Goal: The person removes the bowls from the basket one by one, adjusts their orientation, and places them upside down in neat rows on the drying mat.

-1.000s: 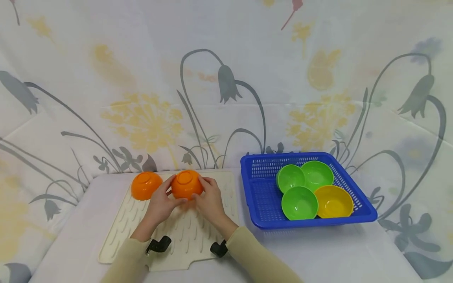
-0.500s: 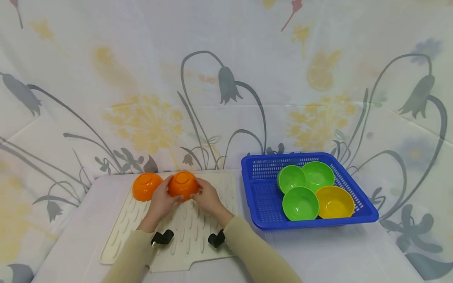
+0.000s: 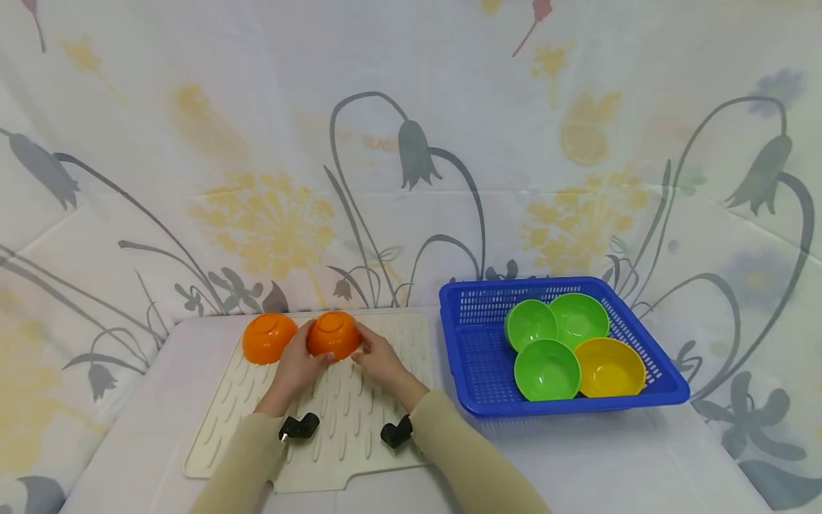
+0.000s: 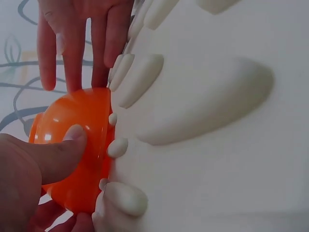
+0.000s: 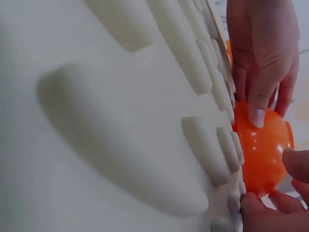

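An orange bowl (image 3: pixel 334 335) sits upside down on a cream ridged drying mat (image 3: pixel 321 467), its rim down among the ridges. My left hand (image 3: pixel 295 373) grips it from the left, thumb on the near side and fingers behind. At its right side is my right hand (image 3: pixel 384 363); in the left wrist view that hand's fingers (image 4: pixel 73 58) are straight, tips right at the bowl's wall, and its thumb stands away from the bowl. A second orange bowl (image 3: pixel 266 338), also upside down, stands to the left on the mat, close to my left hand.
A blue plastic basket (image 3: pixel 465 408) stands to the right of the mat. Inside it lie green bowls (image 3: pixel 547 371) and a yellow bowl (image 3: pixel 611 368), mouths up. A floral-printed cloth (image 3: pixel 411 235) hangs behind the white table.
The orange bowl has come down onto the mat, slightly left, with my left hand. My right thumb has come off the bowl and the right fingers have loosened.
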The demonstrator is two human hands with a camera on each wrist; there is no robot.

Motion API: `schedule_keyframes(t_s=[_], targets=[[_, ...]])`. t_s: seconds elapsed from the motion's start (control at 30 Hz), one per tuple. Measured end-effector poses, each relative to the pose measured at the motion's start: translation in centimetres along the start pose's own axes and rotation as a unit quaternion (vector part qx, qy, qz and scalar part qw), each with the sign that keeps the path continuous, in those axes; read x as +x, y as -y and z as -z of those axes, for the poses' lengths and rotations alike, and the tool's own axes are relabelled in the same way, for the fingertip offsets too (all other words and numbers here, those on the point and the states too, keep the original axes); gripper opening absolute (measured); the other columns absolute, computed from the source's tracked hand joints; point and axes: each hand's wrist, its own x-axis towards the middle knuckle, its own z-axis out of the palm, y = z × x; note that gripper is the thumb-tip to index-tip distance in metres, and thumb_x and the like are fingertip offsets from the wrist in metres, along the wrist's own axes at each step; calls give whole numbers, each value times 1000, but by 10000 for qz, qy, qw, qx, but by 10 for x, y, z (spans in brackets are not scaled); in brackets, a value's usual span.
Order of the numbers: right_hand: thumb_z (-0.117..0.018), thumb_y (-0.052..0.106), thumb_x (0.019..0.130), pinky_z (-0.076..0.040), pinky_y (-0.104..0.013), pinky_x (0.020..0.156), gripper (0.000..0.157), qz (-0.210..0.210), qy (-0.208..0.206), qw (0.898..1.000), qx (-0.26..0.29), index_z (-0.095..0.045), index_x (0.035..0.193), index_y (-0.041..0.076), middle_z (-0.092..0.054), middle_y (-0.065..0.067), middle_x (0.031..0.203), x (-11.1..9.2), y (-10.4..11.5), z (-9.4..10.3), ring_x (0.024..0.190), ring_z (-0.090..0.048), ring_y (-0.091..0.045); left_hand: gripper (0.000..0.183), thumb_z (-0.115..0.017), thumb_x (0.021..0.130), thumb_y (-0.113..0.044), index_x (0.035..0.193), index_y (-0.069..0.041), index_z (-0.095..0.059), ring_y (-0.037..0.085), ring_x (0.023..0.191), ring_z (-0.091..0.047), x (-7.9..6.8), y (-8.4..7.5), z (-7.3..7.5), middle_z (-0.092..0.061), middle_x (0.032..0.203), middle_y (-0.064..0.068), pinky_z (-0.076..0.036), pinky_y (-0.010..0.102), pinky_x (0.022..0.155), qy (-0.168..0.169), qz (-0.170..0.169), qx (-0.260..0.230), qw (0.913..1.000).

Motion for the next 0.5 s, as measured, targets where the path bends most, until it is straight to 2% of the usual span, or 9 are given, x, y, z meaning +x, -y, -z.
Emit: schedule_keyframes(t_s=[0.27,0.5], targets=[[-56,-6,96,-36,-45,111,56,124,-267,9982,523,-45,150,7,-46,-11,151,-3,4,1,142,-38,-29,81,-69,94,-16,157,-3,-20,41,141,-32,0,3,-4,-29,158,23,-25,58,115,130,77,-101,9998],[-55,-10,96,-48,-37,102,41,607,-619,9941,653,-61,134,3,-60,-13,135,-9,22,4,130,-52,-28,82,-69,94,-16,157,-4,-20,39,141,-33,1,8,0,-29,158,22,-26,56,115,119,117,-201,9997]])
